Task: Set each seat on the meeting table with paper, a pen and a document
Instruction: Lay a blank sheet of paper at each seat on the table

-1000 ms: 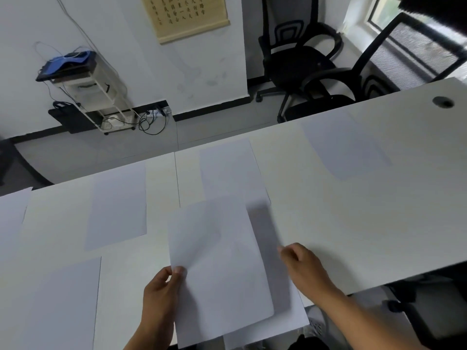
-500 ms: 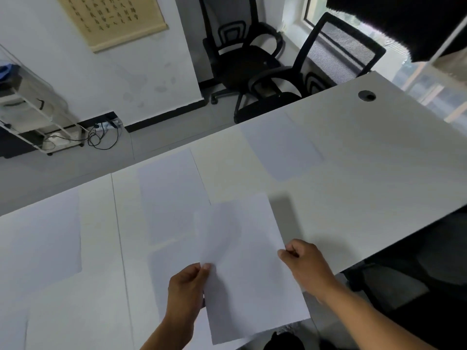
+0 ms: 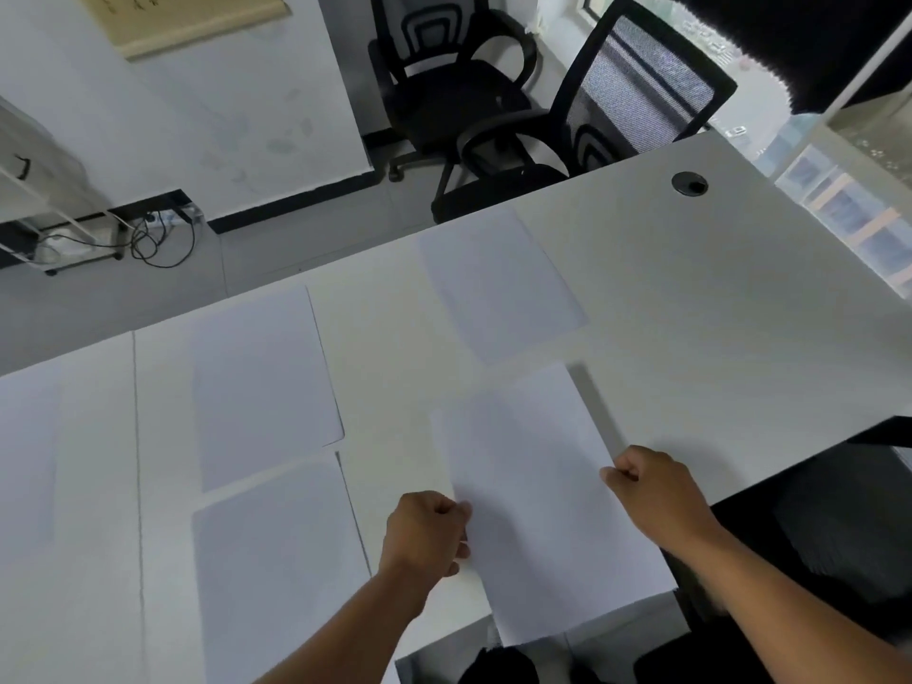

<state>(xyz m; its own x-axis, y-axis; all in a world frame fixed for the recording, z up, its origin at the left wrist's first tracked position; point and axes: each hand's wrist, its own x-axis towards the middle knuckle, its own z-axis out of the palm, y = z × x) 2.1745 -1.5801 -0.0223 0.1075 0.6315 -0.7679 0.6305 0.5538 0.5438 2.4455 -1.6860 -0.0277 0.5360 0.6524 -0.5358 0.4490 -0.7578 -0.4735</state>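
Observation:
A white sheet of paper (image 3: 538, 496) is held just above the near edge of the white meeting table (image 3: 691, 308). My left hand (image 3: 427, 535) pinches its left edge and my right hand (image 3: 656, 486) pinches its right edge. Its near end sticks out past the table edge. Other sheets lie flat on the table: one (image 3: 498, 283) at the far side ahead, one (image 3: 261, 382) left of centre, one (image 3: 276, 565) near me on the left, and part of another (image 3: 27, 451) at the left border. No pen is in view.
Two black office chairs (image 3: 444, 91) (image 3: 617, 116) stand beyond the table's far edge. A round cable hole (image 3: 689, 183) sits in the table's far right corner. A dark chair (image 3: 829, 525) is under the near right edge. Cables (image 3: 153, 234) lie on the floor by the wall.
The view has swung right along the table. Both hands carried the sheet to the right, past the sheet near me on the left, and lowered it toward the table edge.

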